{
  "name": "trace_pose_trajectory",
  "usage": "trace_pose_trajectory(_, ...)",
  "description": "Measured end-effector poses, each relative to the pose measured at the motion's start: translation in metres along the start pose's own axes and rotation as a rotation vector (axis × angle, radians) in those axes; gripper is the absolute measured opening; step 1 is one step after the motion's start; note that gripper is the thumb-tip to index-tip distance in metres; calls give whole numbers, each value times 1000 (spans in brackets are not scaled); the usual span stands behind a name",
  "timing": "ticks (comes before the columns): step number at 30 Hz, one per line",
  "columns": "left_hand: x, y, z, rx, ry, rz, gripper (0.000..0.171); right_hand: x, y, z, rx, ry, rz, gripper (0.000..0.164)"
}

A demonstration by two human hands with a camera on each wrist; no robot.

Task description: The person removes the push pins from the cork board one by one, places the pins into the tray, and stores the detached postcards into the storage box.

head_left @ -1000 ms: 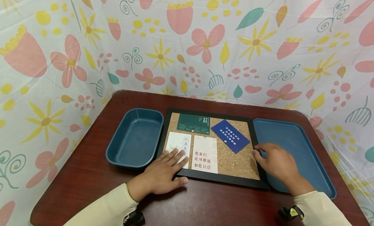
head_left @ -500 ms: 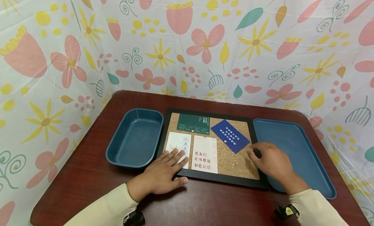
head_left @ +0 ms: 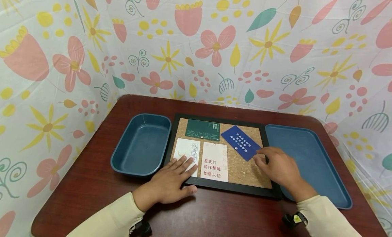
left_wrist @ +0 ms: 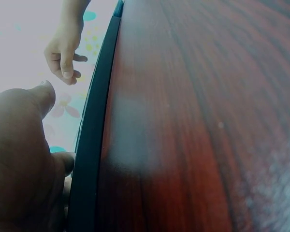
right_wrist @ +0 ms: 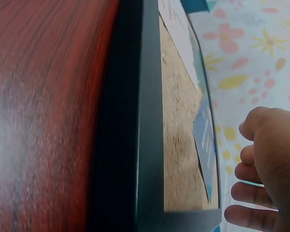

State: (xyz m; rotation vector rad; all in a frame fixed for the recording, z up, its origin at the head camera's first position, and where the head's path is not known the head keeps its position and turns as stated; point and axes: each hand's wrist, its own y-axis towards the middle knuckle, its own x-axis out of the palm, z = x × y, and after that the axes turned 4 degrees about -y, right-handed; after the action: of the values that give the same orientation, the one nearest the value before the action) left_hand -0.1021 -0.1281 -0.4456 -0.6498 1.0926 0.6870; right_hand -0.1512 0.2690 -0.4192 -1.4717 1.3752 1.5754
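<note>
The corkboard (head_left: 245, 174), set in a black frame (head_left: 232, 187), lies flat on the reddish-brown tabletop (head_left: 232, 213), between a deep blue bin (head_left: 140, 145) at left and a shallow blue tray (head_left: 309, 155) at right. Four cards are on the cork: a green card (head_left: 199, 128) at upper left, a white card (head_left: 184, 148) with a crescent below it, a pale card (head_left: 211, 165) with red characters just beside that, and a blue card (head_left: 239, 140) set askew at upper right. A small round pin (head_left: 236, 148) shows on the blue card near its lower left edge. The left hand (head_left: 171, 181) rests with fingers spread over the lower part of the white card and the near frame edge, gripping nothing; its thumb points to the right. The right hand (head_left: 278, 165) is over the right side of the frame, fingers loosely bent, fingertips near the right corner of the blue card; the right wrist view shows nothing in its grasp. Contact between these fingertips and the blue card cannot be confirmed. Both forearms wear cream sleeves (head_left: 107, 213). Floral fabric (head_left: 183, 77) stands behind the tabletop and along its left side.
</note>
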Motion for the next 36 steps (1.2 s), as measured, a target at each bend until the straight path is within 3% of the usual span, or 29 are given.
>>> trace_pose_trajectory(12,1,1,-1,-5,6,-1,81,2,9,-11,-2,11,-41,32)
trace_pose_trajectory(36,0,0,-1,-7,-4,-11,80,15,21,-31,-56,7,-12,33)
